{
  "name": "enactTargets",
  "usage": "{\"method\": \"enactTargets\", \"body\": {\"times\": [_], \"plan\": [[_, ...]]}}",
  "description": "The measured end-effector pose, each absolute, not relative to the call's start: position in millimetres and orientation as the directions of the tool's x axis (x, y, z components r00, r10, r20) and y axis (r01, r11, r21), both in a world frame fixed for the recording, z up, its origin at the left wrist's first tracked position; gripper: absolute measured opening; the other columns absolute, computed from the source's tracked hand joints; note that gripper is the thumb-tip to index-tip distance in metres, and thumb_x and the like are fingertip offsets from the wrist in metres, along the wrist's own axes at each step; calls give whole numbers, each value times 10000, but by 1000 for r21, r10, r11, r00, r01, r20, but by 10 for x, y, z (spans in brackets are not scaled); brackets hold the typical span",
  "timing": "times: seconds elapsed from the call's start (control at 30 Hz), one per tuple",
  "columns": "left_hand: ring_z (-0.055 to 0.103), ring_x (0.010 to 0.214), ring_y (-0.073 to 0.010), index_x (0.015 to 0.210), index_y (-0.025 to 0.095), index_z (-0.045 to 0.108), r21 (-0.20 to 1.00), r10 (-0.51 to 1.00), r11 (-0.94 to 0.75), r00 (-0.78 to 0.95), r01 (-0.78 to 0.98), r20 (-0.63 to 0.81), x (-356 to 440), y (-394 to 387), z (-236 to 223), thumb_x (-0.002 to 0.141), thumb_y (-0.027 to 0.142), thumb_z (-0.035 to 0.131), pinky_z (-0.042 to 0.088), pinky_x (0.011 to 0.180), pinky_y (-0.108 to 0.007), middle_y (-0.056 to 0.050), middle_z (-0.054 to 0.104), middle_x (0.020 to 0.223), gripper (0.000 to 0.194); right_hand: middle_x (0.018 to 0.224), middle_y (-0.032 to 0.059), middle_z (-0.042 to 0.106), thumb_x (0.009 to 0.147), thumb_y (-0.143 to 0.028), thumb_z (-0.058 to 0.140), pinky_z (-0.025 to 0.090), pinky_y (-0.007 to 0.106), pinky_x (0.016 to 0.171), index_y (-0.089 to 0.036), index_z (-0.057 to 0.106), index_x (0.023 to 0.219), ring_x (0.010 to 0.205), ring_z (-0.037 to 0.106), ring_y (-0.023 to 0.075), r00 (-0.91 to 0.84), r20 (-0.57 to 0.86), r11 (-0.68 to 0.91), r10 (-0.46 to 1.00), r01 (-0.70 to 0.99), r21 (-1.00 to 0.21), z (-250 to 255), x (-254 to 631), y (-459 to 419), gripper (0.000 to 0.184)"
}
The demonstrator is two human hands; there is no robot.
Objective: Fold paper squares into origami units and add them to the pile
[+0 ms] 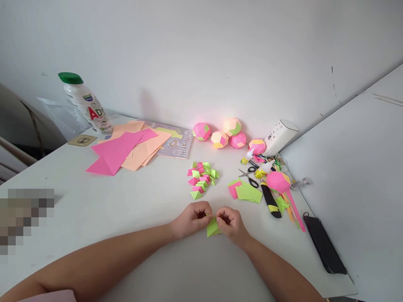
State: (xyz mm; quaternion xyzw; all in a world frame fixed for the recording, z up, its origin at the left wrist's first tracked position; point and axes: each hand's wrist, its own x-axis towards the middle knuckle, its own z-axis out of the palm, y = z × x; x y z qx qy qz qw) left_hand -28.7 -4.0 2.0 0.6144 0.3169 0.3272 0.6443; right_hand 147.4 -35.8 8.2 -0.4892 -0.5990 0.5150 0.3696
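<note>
A small piece of green paper (213,227) with a crease across it is pinched between my two hands, just above the table. My left hand (192,219) grips its upper left edge with thumb and forefinger. On the other side, my right hand (232,225) has its fingertips closed on the upper right edge. Beyond the hands lies a cluster of folded green and pink paper units (201,178). To the right of that cluster are flat green paper pieces (249,193) with some pink ones partly under them.
Scissors (251,176), a glue bottle (262,170) and a black-yellow cutter (270,199) lie at right, near a black phone (325,244). Several paper balls (219,139) line the wall. Pink sheets (118,152), a notebook (176,147) and a white bottle (86,102) occupy the back left.
</note>
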Motion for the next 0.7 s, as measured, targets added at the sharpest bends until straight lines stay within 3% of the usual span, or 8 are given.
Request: {"method": "enactTargets", "body": {"times": [0.13, 0.4, 0.57, 0.7], "plan": [[393, 526, -80, 611, 163, 451, 983, 844, 132, 534, -127, -44, -297, -24, 53, 742, 273, 557, 323, 501, -207, 34, 432, 606, 201, 514, -52, 468, 760, -236, 516, 396, 195, 420, -169, 490, 684, 428, 490, 88, -213, -126, -97, 969, 140, -985, 75, 1498, -351, 104], [351, 455, -61, 605, 172, 430, 935, 880, 260, 459, -242, -126, -312, 39, 36, 732, 363, 564, 294, 443, -195, 54, 408, 569, 266, 604, -25, 547, 801, -298, 489, 384, 202, 423, -182, 433, 724, 443, 527, 95, -132, -96, -105, 987, -62, -993, 79, 1500, -332, 150], [369, 463, -63, 609, 170, 433, 940, 862, 256, 492, -224, -118, -312, 26, 53, 734, 364, 573, 307, 446, -196, 53, 418, 563, 270, 619, -41, 523, 798, -345, 558, 404, 200, 455, -180, 483, 842, 474, 526, 88, -178, -89, -80, 980, 55, -995, 71, 1477, -347, 186], [372, 460, -65, 666, 171, 465, 955, 821, 244, 560, -170, -110, -311, 5, 77, 724, 341, 596, 308, 449, -196, 57, 426, 545, 222, 554, -46, 507, 803, -350, 555, 407, 201, 460, -171, 517, 762, 474, 516, 91, -216, -87, -53, 972, 159, -986, 69, 1482, -347, 188]]}}
